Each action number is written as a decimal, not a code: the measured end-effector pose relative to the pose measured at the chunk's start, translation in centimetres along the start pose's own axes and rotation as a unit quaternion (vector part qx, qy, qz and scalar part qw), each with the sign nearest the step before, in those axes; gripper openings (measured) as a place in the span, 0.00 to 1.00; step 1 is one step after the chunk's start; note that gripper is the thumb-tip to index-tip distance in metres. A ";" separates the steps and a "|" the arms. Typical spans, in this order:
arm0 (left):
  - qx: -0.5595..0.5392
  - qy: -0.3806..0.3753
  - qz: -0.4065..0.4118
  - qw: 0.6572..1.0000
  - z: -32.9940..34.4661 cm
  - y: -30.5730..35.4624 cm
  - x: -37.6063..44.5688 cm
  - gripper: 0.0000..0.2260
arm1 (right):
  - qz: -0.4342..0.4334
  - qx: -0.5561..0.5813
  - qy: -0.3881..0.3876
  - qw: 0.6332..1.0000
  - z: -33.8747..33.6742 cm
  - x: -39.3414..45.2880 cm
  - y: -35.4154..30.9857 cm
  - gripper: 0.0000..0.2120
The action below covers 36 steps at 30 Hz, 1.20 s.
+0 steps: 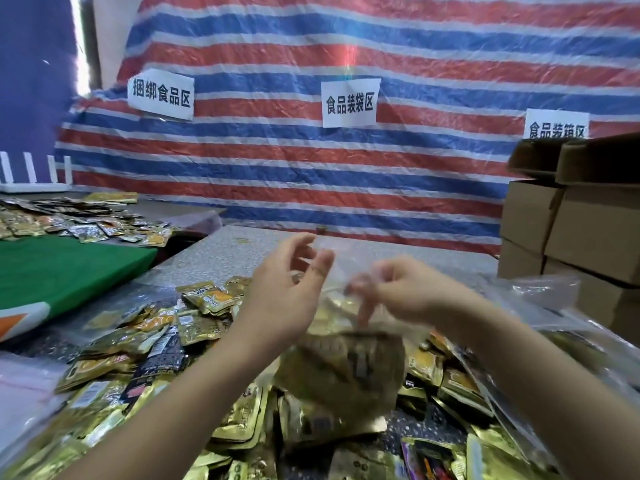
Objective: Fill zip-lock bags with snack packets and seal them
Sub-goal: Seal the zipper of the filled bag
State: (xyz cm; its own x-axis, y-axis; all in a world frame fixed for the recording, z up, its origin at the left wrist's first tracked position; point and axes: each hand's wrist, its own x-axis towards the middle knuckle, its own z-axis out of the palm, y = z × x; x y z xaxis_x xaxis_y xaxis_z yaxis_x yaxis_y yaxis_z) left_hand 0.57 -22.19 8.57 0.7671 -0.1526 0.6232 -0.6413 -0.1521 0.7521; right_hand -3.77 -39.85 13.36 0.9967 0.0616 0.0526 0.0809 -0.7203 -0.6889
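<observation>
Fingers (363,284) of the right hand (408,292) were pinching the top of a clear zip-lock bag (346,368), which hung over the pile, stuffed with gold packets; the left hand (280,296) hovered beside it, loose, gripping nothing. Looked like filling was done, sealing wasn't. Tons of loose snack packets (156,344) covered the speckled counter (221,254). Striped tarp (346,39) behind, cardboard boxes (571,220) stacked at the right.

Striped red-white-blue tarp wall (381,174), three paper signs (349,103), stacked cardboard boxes (585,230), speckled table (221,254)
</observation>
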 end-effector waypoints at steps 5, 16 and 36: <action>0.042 0.042 -0.065 0.996 -0.5 -2.2 0.1 0.13 | 0.043 0.261 0.195 0.944 -4.4 5.9 0.5 0.08; 0.244 -0.132 -0.100 0.956 0.2 -6.2 -0.6 0.06 | 0.248 0.479 0.205 0.817 3.1 12.4 9.5 0.10; 0.458 -0.209 0.012 0.864 -0.8 -5.4 -4.9 0.16 | 0.097 0.245 0.188 0.946 4.3 4.0 6.9 0.10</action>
State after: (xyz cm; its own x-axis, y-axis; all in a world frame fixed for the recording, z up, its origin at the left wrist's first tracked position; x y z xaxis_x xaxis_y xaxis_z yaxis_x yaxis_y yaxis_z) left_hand 0.31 -19.80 1.63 0.8017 -0.4767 0.3607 -0.5508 -0.8235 0.1358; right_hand 0.71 -41.63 5.74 0.9313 -0.3552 0.0810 -0.0234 -0.2802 -0.9597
